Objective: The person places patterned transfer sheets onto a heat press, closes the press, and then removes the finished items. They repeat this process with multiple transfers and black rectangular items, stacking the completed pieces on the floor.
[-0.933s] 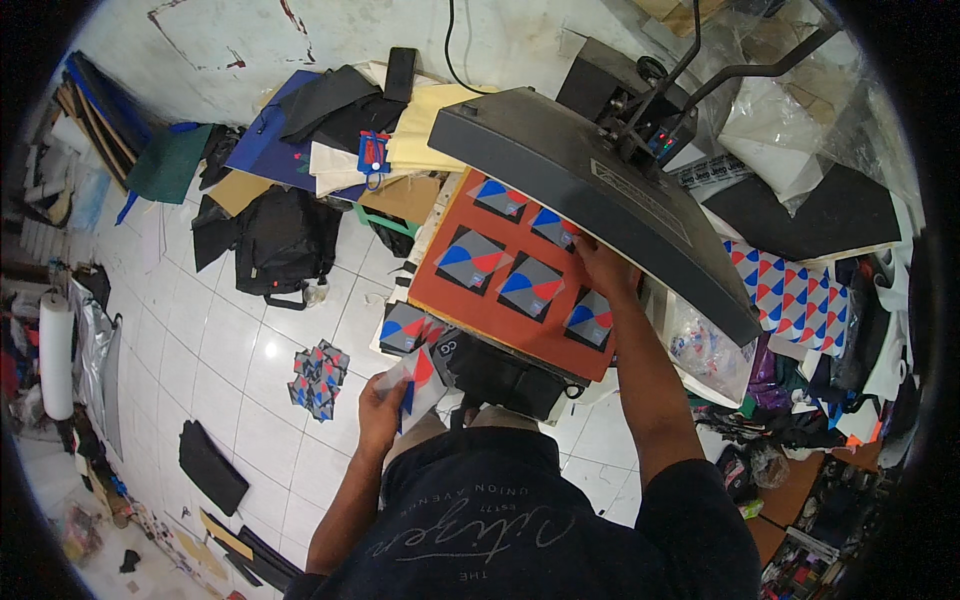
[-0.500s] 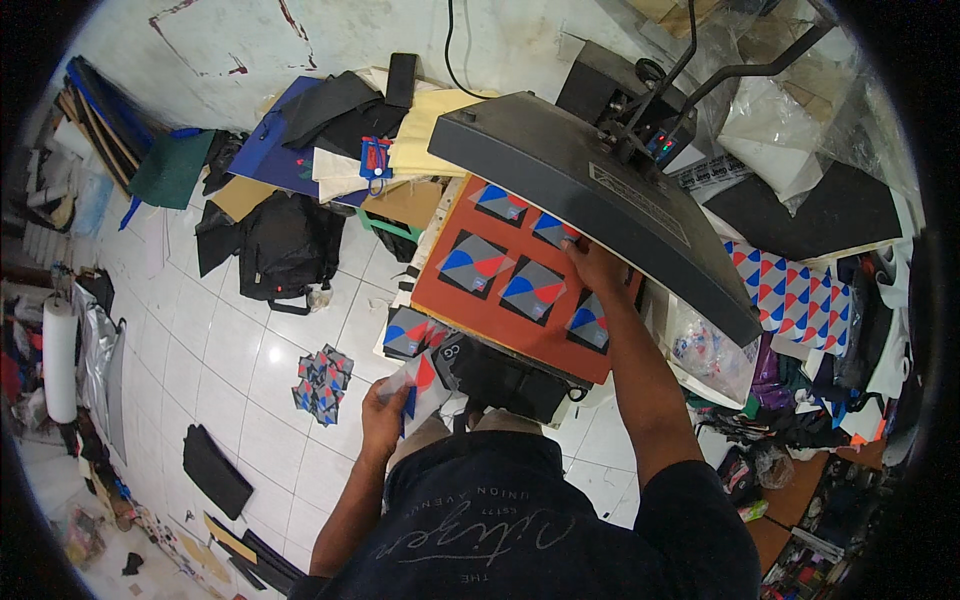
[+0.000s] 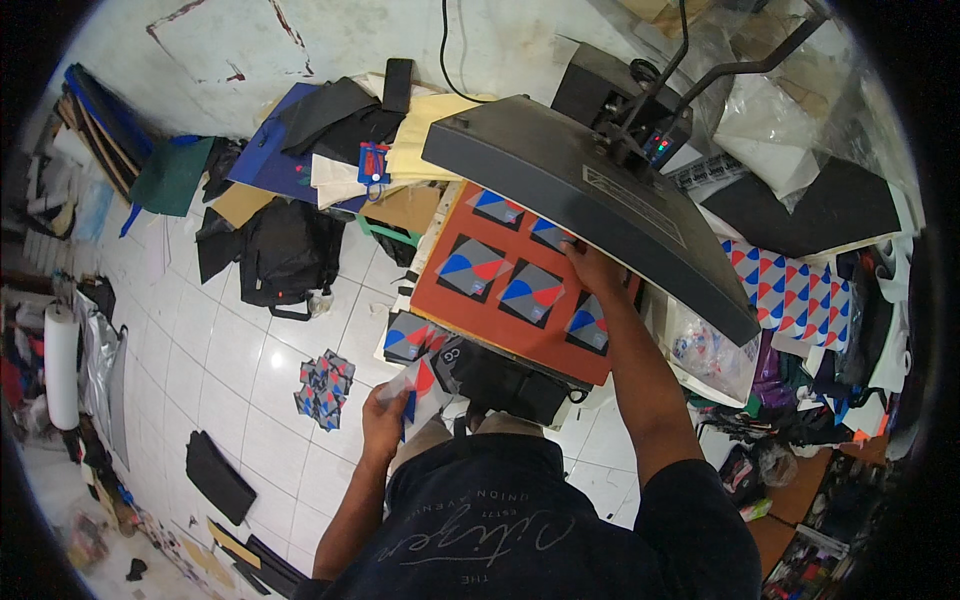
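Note:
A heat press stands in front of me with its dark upper plate [image 3: 560,205] raised over an orange-brown bed [image 3: 450,315]. Several dark square patches lie on the bed in rows, each with a clear film printed grey, blue and red [image 3: 470,268] over it. My right hand [image 3: 592,268] reaches beneath the plate, its fingers closed at the edge of a far printed film [image 3: 550,234]; the plate hides part of this spot. Low on the left, my left hand [image 3: 383,418] pinches translucent printed film sheets [image 3: 424,380] beside the bed's front corner.
A pile of printed patches [image 3: 324,388] lies on the tiled floor, near a black backpack [image 3: 290,250]. Fabric sheets and a phone [image 3: 397,86] sit at the back left. Right of the press are a plastic-lined box [image 3: 705,350] and a patterned sheet [image 3: 790,295].
My right hand has shifted slightly at the far film. My left hand stays almost in place with its sheets. The whole view has tilted a little.

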### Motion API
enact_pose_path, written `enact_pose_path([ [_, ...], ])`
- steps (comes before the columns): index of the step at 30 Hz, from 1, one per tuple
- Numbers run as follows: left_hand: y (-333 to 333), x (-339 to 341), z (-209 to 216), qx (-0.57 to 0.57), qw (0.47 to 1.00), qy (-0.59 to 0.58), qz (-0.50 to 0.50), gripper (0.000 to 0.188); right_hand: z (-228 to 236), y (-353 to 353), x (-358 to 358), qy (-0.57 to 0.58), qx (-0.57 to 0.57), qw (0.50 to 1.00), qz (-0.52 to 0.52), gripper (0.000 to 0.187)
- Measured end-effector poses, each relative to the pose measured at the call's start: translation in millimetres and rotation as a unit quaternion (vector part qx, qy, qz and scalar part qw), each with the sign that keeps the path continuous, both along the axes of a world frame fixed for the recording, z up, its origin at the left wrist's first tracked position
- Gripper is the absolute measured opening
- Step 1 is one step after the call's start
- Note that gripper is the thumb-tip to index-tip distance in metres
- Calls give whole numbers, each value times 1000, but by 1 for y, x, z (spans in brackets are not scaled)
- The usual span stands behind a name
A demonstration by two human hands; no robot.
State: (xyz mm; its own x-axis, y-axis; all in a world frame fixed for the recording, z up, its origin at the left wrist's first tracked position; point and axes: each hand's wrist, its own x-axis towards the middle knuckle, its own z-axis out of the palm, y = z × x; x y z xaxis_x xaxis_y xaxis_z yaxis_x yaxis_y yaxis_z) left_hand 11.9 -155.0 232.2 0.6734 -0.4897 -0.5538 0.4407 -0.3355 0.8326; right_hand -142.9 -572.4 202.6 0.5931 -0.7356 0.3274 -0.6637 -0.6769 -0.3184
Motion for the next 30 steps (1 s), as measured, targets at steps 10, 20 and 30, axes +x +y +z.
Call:
enact_pose_path([
  [10,-6,-3,14,12,1000,-26,-11,19,-8,-2,0,6,35,998,-43,50],
  [20,5,1,0,-10,1000,0,-1,24,5,-4,-19,-25,-53,998,-36,37],
  [30,-1,-1,6,10,1000,-13,-10,19,4,6,-1,-6,25,999,-47,39],
])
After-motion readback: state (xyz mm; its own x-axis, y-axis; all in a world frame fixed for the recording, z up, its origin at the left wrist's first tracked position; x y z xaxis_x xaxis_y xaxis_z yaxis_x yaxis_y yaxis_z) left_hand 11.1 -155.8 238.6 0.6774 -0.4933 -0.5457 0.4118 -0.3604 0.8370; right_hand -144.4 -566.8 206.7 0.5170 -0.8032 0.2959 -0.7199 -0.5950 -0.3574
